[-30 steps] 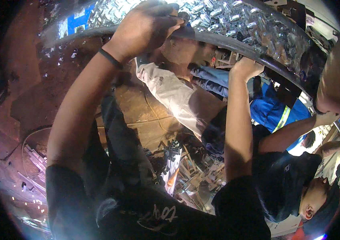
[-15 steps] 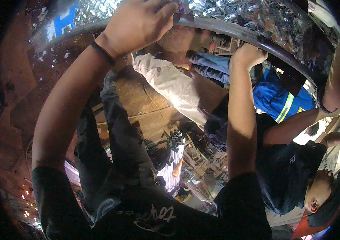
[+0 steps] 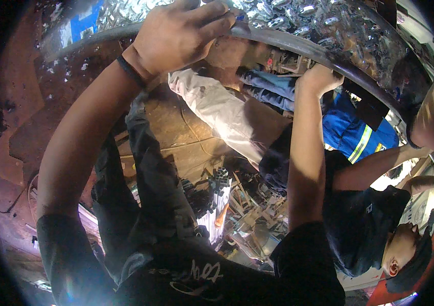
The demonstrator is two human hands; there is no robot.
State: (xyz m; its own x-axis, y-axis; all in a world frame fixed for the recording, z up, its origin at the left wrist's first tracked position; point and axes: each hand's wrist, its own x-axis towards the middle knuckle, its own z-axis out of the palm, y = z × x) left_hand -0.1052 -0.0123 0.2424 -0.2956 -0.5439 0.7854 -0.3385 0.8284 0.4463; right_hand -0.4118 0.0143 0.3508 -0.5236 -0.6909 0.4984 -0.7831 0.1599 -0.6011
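Note:
A tread-patterned metal plate (image 3: 329, 30) spans the top of the view, with a thick dark rim (image 3: 288, 41) along its near side. My left hand (image 3: 179, 38) rests over this rim with its fingers curled together. A small dark-blue bit shows by its fingertips, too small to name. Farther right, my right hand (image 3: 321, 80) is closed in a fist against the underside of the rim. Its fingertips are hidden, and what it grips does not show.
At the right, a person in a dark shirt (image 3: 365, 224) and pale trousers (image 3: 222, 115) has an arm raised toward the rim. Beyond is a blue jacket with a reflective stripe (image 3: 354, 130). Below stand metal tubes (image 3: 214, 204) beside scrap pieces (image 3: 258, 219); a cable (image 3: 191, 130) crosses the floor.
Both hands stay at the rim, with my left fingers shifting slightly. The view has moved a little. Orange sparks at the lower left are gone, and a bluish glare shows at the bottom.

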